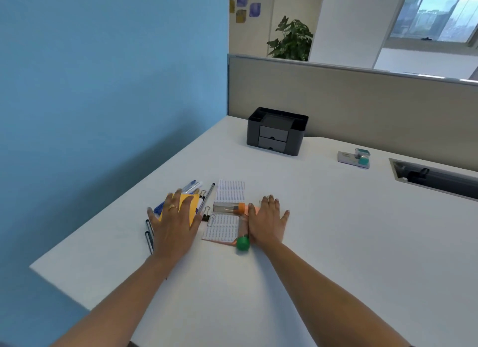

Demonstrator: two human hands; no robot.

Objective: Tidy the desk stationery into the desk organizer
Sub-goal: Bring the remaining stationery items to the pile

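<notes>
White laminate desk (336, 243): carries every item below.

Black plastic desk organizer (277, 131) with 2 front drawers and open top compartments: stands near the far edge by the far-left corner, well apart from the stationery. Nothing shows in it yet.

Left hand (176, 222): released, fingers straight, pressing flat on the pile near the left edge.

Right hand (267, 221): released, flat on the surface, its thumb side against the green-capped tube.

2 white printed label sheets (231, 190): between the hands, the nearer one over a pink sheet (225, 240).

Yellow paper pad (192, 203): under the left fingers.

Clear plastic tube with orange cap (227, 207): lies crosswise on the label sheets.

Clear plastic tube with green cap (242, 243): lies just beside the right hand.

Blue-and-white pens (191, 186), slim grey pen (208, 195), 2 black pens (149, 234): around the left hand.

Black binder clip (206, 216) and wire paper clip (211, 219): touching the label sheets' left edge.

Handling note: nothing is grasped; the task looks barely begun. Likely best to gather the pens as 1 bundle for a tall compartment, and pinch up the clips separately, since they slide easily.

Unclear: the pen count beneath the left palm, the label print, and the organizer's inner divisions.
</notes>
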